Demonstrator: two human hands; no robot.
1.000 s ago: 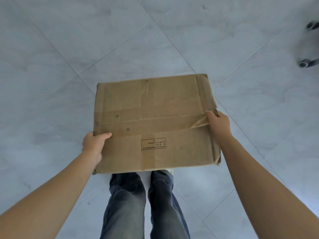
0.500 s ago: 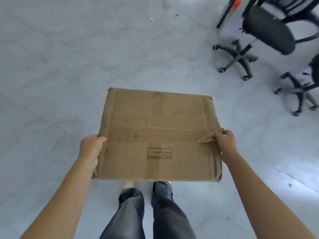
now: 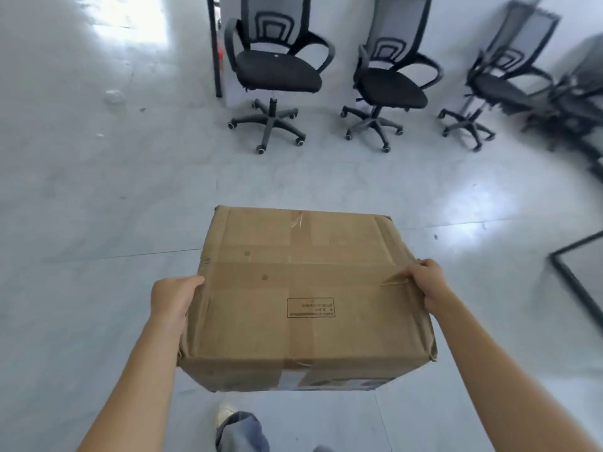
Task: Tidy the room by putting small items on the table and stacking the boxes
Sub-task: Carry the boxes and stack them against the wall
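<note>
As left hand [image 3: 173, 296], right hand [image 3: 430, 282] grip, cardboard box [image 3: 293, 334] creased, rectangular.

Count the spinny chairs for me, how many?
3: left chair by the black post, middle chair, right chair. A dark blur farther right might be another.

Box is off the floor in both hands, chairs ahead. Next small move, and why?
Probably a step veering left onto the open floor, with the cardboard box held level. The left hand and right hand grip it at its two sides, clear of the ground. A row of office chairs blocks the way straight ahead, and no second box to stack on shows yet.
</note>
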